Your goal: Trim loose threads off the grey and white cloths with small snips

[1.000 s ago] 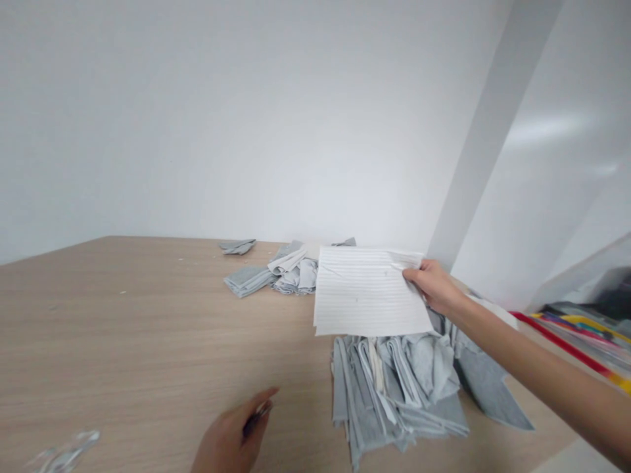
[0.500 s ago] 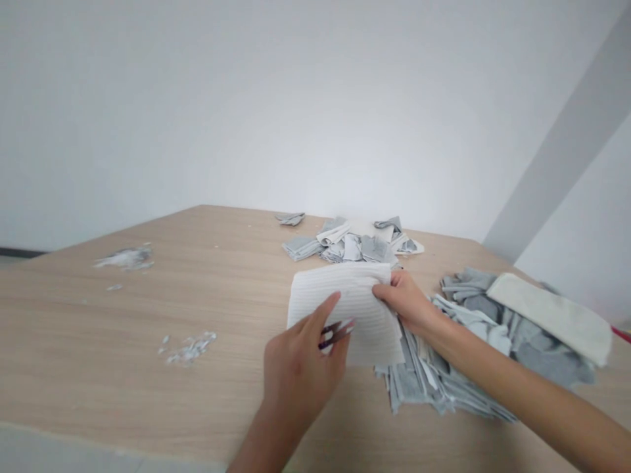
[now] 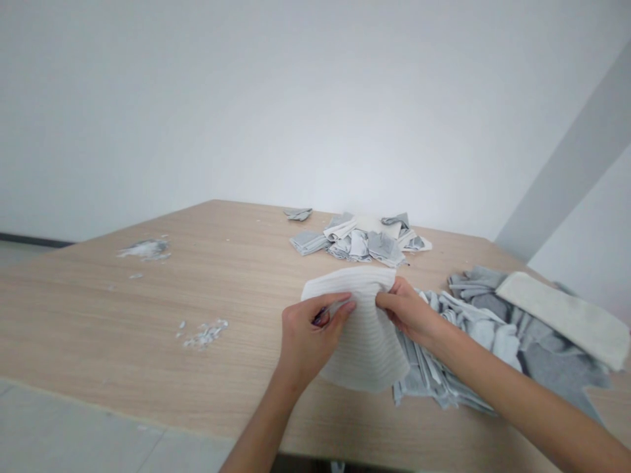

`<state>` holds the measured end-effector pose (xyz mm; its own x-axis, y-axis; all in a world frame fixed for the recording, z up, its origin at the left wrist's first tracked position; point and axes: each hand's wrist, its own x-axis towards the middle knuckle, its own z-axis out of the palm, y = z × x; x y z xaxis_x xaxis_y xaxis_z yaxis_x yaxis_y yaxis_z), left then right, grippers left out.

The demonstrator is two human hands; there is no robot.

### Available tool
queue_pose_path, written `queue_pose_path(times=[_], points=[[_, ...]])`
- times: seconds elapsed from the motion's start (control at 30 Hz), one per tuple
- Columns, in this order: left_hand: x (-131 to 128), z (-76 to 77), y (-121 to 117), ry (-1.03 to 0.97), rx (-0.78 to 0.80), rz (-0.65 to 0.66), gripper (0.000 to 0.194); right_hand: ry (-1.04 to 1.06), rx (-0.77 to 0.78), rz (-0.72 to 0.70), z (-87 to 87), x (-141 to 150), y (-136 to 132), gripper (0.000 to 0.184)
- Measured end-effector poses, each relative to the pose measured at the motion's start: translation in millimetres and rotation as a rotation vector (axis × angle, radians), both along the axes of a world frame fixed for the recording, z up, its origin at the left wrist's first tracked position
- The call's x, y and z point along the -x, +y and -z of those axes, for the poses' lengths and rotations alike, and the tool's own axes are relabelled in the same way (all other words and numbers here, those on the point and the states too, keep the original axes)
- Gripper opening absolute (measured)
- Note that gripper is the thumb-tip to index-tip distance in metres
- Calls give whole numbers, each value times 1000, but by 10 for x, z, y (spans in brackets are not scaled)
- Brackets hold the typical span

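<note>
The right hand [image 3: 410,310] pinches a white cloth [image 3: 369,348], its long way drooping from 11 to 5 o'clock; the left hand [image 3: 308,332] grips a dark tool [image 3: 320,318].

Here's the left forearm [image 3: 263,424], slanting up from seven o'clock and pointing toward one, the left wrist [image 3: 290,376] a touch bent. The left hand [image 3: 308,328] sits at six o'clock, back of the hand up — index finger [image 3: 331,299] stretched toward three, thumb [image 3: 344,314] angled up to its tip, the pair in a tight pinch! Over to the other side: the right forearm [image 3: 497,381], long and low, lies in from four o'clock and aims at ten. The right hand [image 3: 407,312] is at four, clamped — thumb pointing to nine, fingers curled under. Hands near each other, not touching.
</note>
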<state>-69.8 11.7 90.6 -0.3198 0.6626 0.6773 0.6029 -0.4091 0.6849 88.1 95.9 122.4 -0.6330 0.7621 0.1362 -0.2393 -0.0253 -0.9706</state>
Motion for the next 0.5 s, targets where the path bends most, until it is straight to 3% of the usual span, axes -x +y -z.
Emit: queue_pose_path(times=[0.13, 0.33, 0.43, 0.5], points=[[-49, -38, -41, -89, -24, 82, 11, 81, 57, -64, 14, 35, -33, 38], [-106, -90, -114, -71, 3, 140, 11, 137, 125, -94, 64, 22, -89, 41], [-81, -69, -158, -112, 27, 115, 15, 135, 137, -68, 85, -16, -101, 38], [10, -44, -201, -193, 20, 32, 19, 123, 131, -40, 78, -55, -94, 38]])
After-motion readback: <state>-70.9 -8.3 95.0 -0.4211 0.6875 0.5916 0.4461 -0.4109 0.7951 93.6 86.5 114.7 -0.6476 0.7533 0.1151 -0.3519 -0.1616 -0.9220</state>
